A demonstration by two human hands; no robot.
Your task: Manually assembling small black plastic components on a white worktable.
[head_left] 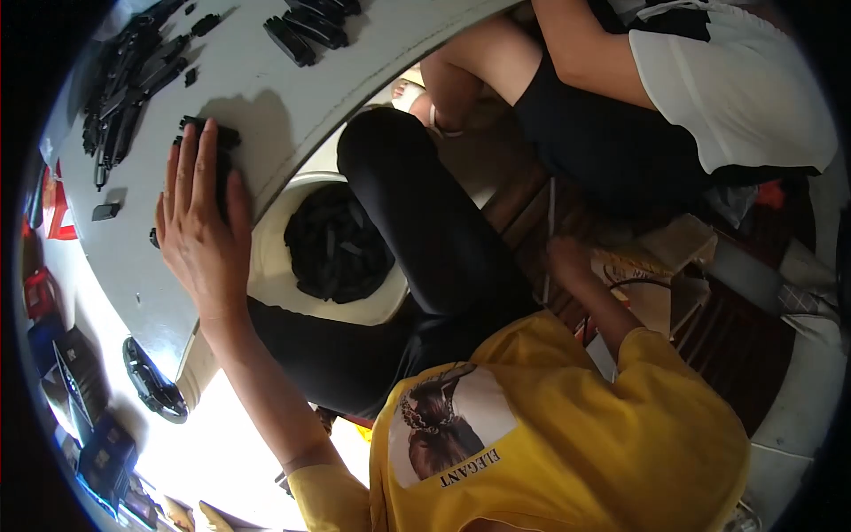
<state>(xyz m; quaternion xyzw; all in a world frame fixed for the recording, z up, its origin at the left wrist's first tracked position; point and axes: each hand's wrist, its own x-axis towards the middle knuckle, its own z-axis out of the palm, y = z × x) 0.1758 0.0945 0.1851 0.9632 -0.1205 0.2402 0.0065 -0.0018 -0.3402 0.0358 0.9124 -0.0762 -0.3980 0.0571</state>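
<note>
My left hand (199, 213) lies flat with its fingers stretched out, palm down, over some black plastic parts (222, 133) on the grey table (275, 71). The parts under the palm are mostly hidden. Two small loose black pieces lie near this hand, one of them a flat block (105, 212). My right hand (570, 260) is low on my right, by a wooden slatted seat (523, 208) and a thin pale strip (551, 204). Its fingers are turned away, so I cannot see whether it holds anything. A pale bucket (266, 266) holding many black pieces (337, 244) stands beside my legs.
A pile of long black parts (133, 89) covers the table's far left; several black blocks (306, 31) lie farther back. A person in a white top (727, 89) sits at the upper right. An open cardboard box (651, 306) is right of my right hand. Dark boxes (106, 452) stand lower left.
</note>
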